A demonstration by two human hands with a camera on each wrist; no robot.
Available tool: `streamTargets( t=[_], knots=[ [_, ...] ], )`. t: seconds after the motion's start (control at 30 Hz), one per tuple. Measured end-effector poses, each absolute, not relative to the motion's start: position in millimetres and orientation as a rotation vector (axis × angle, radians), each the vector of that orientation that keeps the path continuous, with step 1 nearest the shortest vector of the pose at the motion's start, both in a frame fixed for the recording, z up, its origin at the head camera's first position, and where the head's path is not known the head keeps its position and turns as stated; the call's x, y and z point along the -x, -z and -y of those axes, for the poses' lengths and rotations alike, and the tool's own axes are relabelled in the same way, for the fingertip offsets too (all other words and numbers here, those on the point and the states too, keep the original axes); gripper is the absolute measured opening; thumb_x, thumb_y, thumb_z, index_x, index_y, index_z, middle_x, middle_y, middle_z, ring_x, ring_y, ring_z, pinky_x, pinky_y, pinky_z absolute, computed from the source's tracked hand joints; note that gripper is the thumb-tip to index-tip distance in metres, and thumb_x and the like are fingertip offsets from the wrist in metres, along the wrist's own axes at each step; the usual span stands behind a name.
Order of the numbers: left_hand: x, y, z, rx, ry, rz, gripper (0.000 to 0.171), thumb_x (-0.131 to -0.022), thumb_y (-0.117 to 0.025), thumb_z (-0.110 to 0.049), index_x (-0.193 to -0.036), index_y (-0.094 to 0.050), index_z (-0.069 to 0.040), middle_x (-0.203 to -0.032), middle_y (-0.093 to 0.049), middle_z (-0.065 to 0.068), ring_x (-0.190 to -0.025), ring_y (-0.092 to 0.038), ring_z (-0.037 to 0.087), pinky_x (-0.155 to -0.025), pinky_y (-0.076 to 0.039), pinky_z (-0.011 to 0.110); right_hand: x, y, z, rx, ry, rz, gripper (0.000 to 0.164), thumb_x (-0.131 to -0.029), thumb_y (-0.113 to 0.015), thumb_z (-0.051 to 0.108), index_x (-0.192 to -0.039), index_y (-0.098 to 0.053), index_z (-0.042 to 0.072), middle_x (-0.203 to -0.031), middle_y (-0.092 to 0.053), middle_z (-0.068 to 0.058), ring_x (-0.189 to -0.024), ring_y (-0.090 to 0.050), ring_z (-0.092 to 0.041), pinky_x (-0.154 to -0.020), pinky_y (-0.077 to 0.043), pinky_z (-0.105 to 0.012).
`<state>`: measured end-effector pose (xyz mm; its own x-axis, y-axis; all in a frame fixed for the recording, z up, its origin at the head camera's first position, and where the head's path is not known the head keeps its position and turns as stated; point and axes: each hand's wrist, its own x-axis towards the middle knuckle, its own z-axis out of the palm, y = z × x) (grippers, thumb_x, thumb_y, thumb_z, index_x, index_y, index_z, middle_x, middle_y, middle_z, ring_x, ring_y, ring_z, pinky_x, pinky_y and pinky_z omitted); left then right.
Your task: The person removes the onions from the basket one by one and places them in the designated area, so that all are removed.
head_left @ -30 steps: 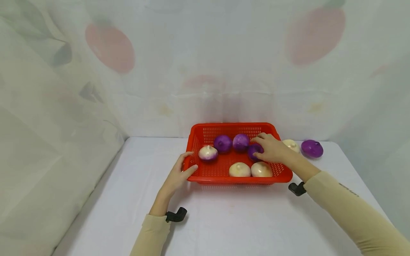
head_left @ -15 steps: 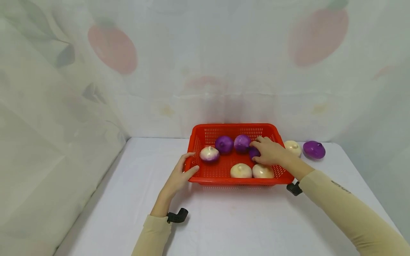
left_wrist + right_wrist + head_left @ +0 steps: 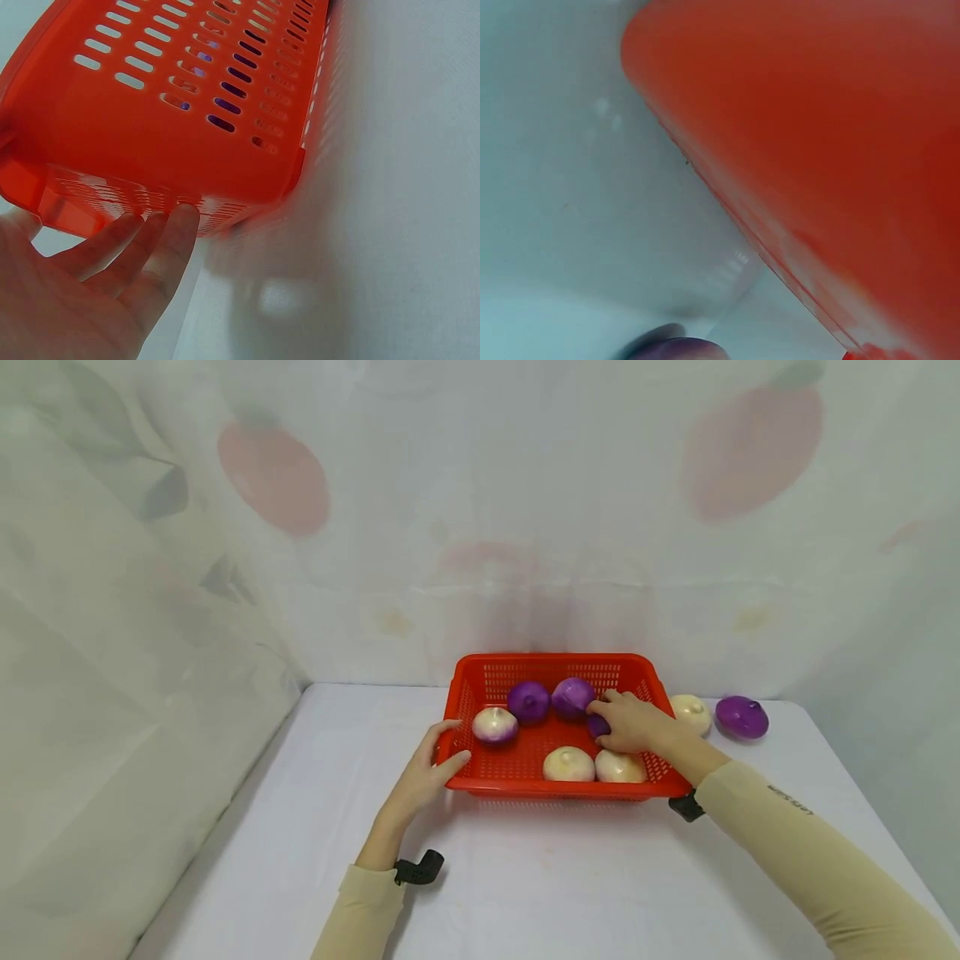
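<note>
A red plastic basket (image 3: 517, 789) with slotted walls sits on the table. My left hand (image 3: 422, 775) holds its left side, thumb over the rim; in the left wrist view the fingers (image 3: 169, 244) lie along the basket's outer wall (image 3: 150, 135). Inside the basket, my right hand (image 3: 633, 724) grips a purple onion (image 3: 597, 725), largely covered by the fingers. Two more purple onions (image 3: 528, 702) lie behind and left of it. A white bulb with a purple underside (image 3: 495, 725) is at the left, and two pale bulbs (image 3: 568, 764) are along the front wall.
Right of the basket, a pale bulb (image 3: 691, 714) and a purple onion (image 3: 742, 717) lie on the white-covered table (image 3: 570, 885). The right forearm reaches over the basket's right rim. A pale curtain with fruit prints (image 3: 570, 510) hangs close behind the table.
The right hand has closed further around the purple onion in the basket, covering more of it. The left hand keeps its place on the basket; the whole view has shifted slightly.
</note>
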<state>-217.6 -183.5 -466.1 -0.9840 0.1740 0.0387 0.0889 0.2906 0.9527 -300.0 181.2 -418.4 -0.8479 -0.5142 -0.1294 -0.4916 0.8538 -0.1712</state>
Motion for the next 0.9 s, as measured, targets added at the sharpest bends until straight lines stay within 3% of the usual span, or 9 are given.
streamTargets(
  t=[0.17,0.4,0.9],
  knots=[
    [218,467,183,-0.262,-1.819,-2.465,0.061,-0.097,-0.069,-0.036,-0.15,-0.043,-0.022,-0.152,-0.043,0.011,-0.125,-0.053,0.032,-0.101,-0.049,0.051,300,418,-184,0.772,0.224,-2.861,0.049,-0.088,-0.075,0.022,-0.134,-0.062,0.008,-0.136,-0.052,-0.027,-0.122,-0.051,-0.048,-0.101,-0.046,-0.061],
    [218,467,184,-0.248,-1.809,-2.471,0.061,-0.098,-0.068,-0.036,-0.151,-0.042,-0.022,-0.151,-0.044,0.013,-0.122,-0.055,0.032,-0.099,-0.051,0.049,298,411,-185,0.839,0.299,-2.925,0.045,-0.083,-0.076,0.022,-0.125,-0.067,0.01,-0.125,-0.056,-0.02,-0.109,-0.054,-0.039,-0.092,-0.051,-0.053],
    [218,464,184,-0.268,-1.816,-2.437,0.061,-0.098,-0.067,-0.035,-0.151,-0.041,-0.021,-0.151,-0.043,0.015,-0.122,-0.055,0.034,-0.101,-0.049,0.05,268,377,-196,0.817,0.446,-2.967,0.047,-0.084,-0.074,0.018,-0.13,-0.065,0.011,-0.134,-0.053,-0.02,-0.119,-0.05,-0.039,-0.088,-0.056,-0.054]
  ],
)
